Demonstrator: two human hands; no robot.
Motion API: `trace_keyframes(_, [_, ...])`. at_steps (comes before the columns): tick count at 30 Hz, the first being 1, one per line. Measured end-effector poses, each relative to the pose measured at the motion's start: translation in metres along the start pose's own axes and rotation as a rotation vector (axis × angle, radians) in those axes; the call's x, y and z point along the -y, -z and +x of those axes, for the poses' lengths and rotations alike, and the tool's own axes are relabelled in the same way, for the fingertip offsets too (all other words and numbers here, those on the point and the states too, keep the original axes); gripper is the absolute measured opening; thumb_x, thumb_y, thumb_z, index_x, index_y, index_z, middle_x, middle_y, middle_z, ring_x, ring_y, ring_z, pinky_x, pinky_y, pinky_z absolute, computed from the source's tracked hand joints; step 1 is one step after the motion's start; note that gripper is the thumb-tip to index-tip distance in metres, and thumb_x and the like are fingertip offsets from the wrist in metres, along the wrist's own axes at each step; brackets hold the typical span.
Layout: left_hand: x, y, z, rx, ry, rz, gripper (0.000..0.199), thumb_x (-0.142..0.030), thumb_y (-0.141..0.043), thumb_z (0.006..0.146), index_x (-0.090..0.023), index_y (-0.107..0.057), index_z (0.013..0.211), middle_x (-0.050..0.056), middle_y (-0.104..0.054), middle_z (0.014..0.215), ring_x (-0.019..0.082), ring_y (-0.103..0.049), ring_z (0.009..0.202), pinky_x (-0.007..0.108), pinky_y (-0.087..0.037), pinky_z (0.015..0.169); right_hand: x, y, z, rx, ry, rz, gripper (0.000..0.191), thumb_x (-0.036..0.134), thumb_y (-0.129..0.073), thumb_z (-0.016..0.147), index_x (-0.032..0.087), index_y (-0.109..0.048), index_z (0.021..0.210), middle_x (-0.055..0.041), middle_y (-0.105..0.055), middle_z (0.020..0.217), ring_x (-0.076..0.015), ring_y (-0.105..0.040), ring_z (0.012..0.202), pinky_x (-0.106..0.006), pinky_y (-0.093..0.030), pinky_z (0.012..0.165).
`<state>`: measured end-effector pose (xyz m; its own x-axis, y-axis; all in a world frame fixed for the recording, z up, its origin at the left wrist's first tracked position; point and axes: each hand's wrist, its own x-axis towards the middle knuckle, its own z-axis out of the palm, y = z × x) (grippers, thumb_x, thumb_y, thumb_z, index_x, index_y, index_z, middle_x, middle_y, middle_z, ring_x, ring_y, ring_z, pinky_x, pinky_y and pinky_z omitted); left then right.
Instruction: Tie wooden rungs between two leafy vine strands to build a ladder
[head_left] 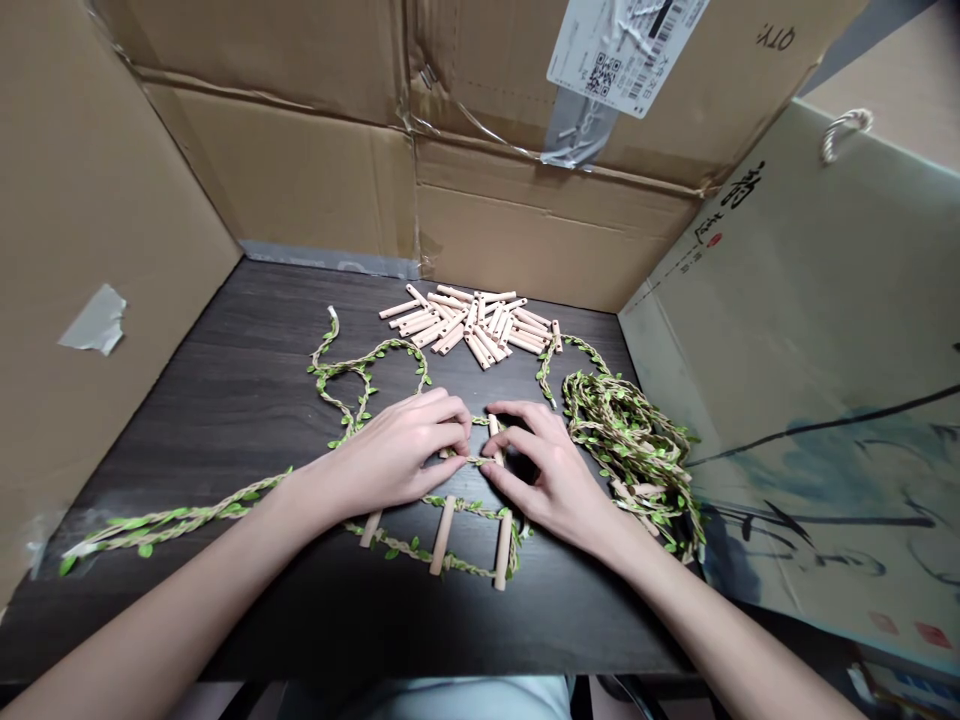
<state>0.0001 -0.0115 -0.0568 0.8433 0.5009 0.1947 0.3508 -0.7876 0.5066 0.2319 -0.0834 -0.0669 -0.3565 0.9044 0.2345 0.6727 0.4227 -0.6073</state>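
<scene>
Inside an open cardboard box [300, 170], a dark wood table [225, 450] is filling the floor, and the box's far flaps are carrying a shipping label [622, 50], cut off at the top edge. A paper bag [810, 350] with ink artwork is leaning along the right side, its rope handle [846, 130] showing at the top. A leafy vine [165, 520] is running across the table from the lower left, passing under the left hand [386, 455] and toward the right hand [547, 470]. A tangled coil [622, 440] of the same vine is lying just beside the right hand, so knotted that its strands are hard to trace. A heap of wooden dowels [469, 322] is sitting beyond the hands, well clear of them. Three dowel rungs [442, 535] are lying in a ladder of vine just below the hands, near the wrists. A fourth rung [493, 440] is standing between the hands, its lower part hidden by the right fingers [517, 440]. The left fingers [442, 415] are curling inward, with thumb and index pinching the vine. The right fingers are spreading around that rung, and the thumb is touching the vine; the hands are hiding any wrap or knot there, so I cannot tell if the right hand is gripping.
</scene>
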Motion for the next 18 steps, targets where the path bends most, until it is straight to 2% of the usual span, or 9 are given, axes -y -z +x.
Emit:
trace_keyframes(2, [-0.001,0.001,0.0,-0.012,0.002,0.016,0.013,-0.023,-0.057,0.101,-0.018,-0.068,0.099,0.007,-0.064,0.11,0.021,-0.057,0.101,0.033,-0.044,0.09,-0.003,0.004,-0.001,0.023,-0.004,0.056,0.037,0.029,-0.072,0.092,0.024,-0.06,0.126,-0.0117,-0.054,0.147,-0.0291,-0.048,0.138,-0.051,-0.041,0.117])
trace_keyframes(4, [-0.002,0.004,0.0,-0.037,0.013,0.046,0.016,-0.025,-0.056,0.101,-0.017,-0.068,0.108,0.008,-0.064,0.114,0.022,-0.057,0.103,0.034,-0.044,0.092,-0.007,0.008,-0.003,0.054,-0.029,0.095,0.066,0.029,-0.073,0.091,0.026,-0.042,0.149,-0.0116,-0.051,0.15,-0.027,-0.046,0.142,-0.049,-0.039,0.12])
trace_keyframes(5, [-0.002,0.004,0.0,-0.052,0.024,0.068,0.018,-0.025,-0.055,0.101,-0.017,-0.067,0.113,0.008,-0.063,0.115,0.023,-0.057,0.104,0.035,-0.044,0.093,-0.009,0.009,-0.004,0.064,-0.044,0.104,0.074,0.028,-0.072,0.092,0.027,-0.034,0.155,-0.0108,-0.051,0.15,-0.0257,-0.047,0.142,-0.047,-0.038,0.121])
trace_keyframes(7, [-0.002,0.005,0.0,-0.08,0.054,0.127,0.026,-0.028,-0.056,0.101,-0.017,-0.064,0.123,0.009,-0.063,0.119,0.025,-0.057,0.107,0.038,-0.043,0.094,-0.011,0.012,-0.005,0.068,-0.063,0.109,0.078,0.028,-0.07,0.094,0.029,-0.027,0.158,-0.0089,-0.053,0.148,-0.0241,-0.049,0.139,-0.045,-0.039,0.121])
trace_keyframes(10, [0.001,0.004,0.0,-0.08,0.121,0.206,0.035,-0.034,-0.055,0.102,-0.018,-0.061,0.132,0.01,-0.062,0.123,0.027,-0.056,0.111,0.041,-0.042,0.094,-0.01,0.013,-0.005,0.067,-0.053,0.094,0.077,0.031,-0.072,0.093,0.03,-0.03,0.157,-0.008,-0.055,0.145,-0.0246,-0.05,0.137,-0.045,-0.04,0.12])
trace_keyframes(14, [0.007,0.001,-0.001,-0.037,0.168,0.231,0.033,-0.036,-0.044,0.108,-0.017,-0.065,0.126,0.01,-0.062,0.124,0.026,-0.056,0.11,0.04,-0.041,0.093,-0.007,0.013,-0.004,0.076,-0.034,0.063,0.074,0.031,-0.071,0.094,0.028,-0.031,0.156,-0.0095,-0.055,0.144,-0.0258,-0.05,0.136,-0.047,-0.041,0.119])
trace_keyframes(18, [0.013,0.002,-0.002,-0.043,0.167,0.273,0.032,-0.028,-0.038,0.109,-0.018,-0.064,0.126,0.009,-0.064,0.119,0.025,-0.056,0.107,0.039,-0.038,0.089,-0.008,0.013,-0.004,0.073,-0.02,0.058,0.072,0.032,-0.07,0.095,0.028,-0.031,0.156,-0.0104,-0.055,0.143,-0.0273,-0.05,0.135,-0.049,-0.042,0.118])
